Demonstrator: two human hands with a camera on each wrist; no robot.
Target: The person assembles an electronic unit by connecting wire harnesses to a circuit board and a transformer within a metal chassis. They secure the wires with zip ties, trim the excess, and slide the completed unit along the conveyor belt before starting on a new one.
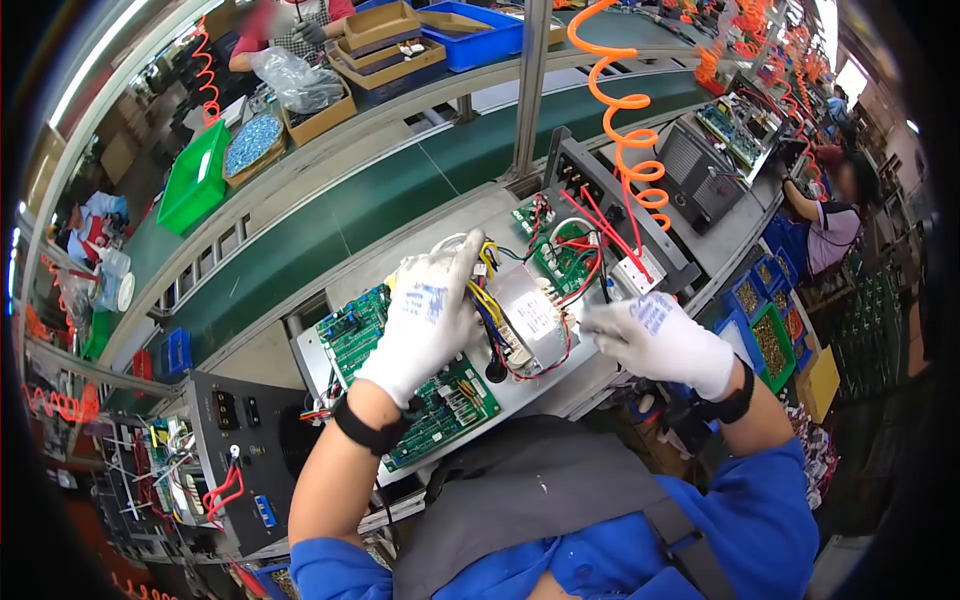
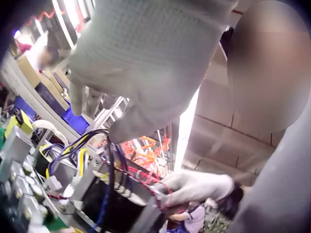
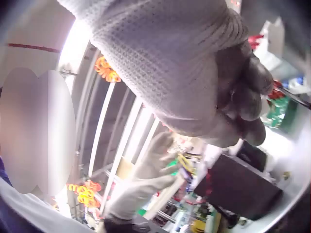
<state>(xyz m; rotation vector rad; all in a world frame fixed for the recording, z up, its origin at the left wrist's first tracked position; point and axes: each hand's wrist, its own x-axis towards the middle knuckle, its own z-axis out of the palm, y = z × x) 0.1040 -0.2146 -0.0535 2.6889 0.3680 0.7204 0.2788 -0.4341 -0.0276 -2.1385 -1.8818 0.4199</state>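
Beside a silver-cased transformer [image 1: 530, 315], the gloved left hand [image 1: 425, 315] hovers over a green circuit board [image 1: 350, 335], fingers near yellow wires [image 1: 487, 300]. The left wrist view shows this hand [image 2: 141, 73] with thumb and fingers apart, the thumb tip close to dark wires [image 2: 111, 160]. On the transformer's other side is the gloved right hand [image 1: 660, 335], its fingers bent near thin red wires. In the right wrist view the right hand [image 3: 194, 82] has curled fingers, with a thin dark rod [image 3: 296, 99] beyond them; whether it grips anything is unclear.
A black panel with red leads [image 1: 620, 205] stands behind the chassis, under an orange coiled hose [image 1: 625, 100]. A green conveyor [image 1: 330, 225] runs behind. Another black unit [image 1: 250, 450] sits at left; parts bins [image 1: 770, 345] are at right. Other people work nearby.
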